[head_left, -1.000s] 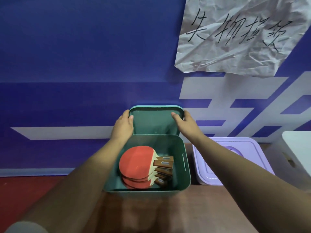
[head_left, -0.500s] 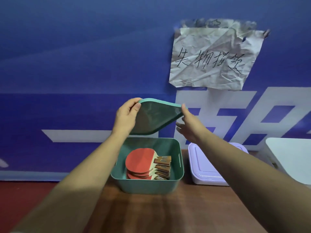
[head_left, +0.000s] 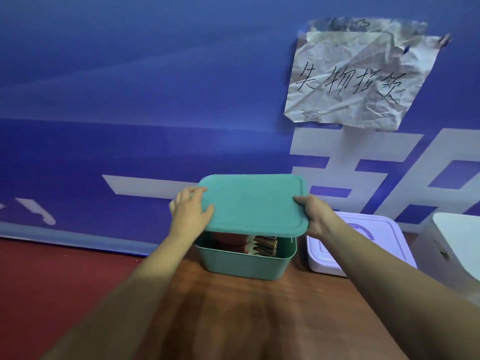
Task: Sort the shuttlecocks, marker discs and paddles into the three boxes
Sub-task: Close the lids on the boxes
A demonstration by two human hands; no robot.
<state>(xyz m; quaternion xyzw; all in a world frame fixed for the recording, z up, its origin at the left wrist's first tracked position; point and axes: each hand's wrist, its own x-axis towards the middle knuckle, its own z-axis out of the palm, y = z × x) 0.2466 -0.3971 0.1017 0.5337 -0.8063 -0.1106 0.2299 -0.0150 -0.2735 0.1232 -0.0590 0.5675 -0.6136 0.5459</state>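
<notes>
Both bare forearms stretch from near corners toward far centre, converging. Left hand (head_left: pixel 191 214) grips left edge of lid (head_left: pixel 252 203), fingers curled round it. Right hand (head_left: pixel 315 216) grips right edge, thumb on top.

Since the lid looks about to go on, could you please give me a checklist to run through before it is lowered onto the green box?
1. Grip: left hand and right hand hold opposite edges of the green lid: ok.
2. Paddles lie inside the green box, below its rim: ok.
3. Lid lined up with the box rim: cannot tell; the lid hides the back rim.
4. Lid seated: not ok; a gap shows under its near edge.
5. Purple box stands apart, out of the way: ok.
</notes>
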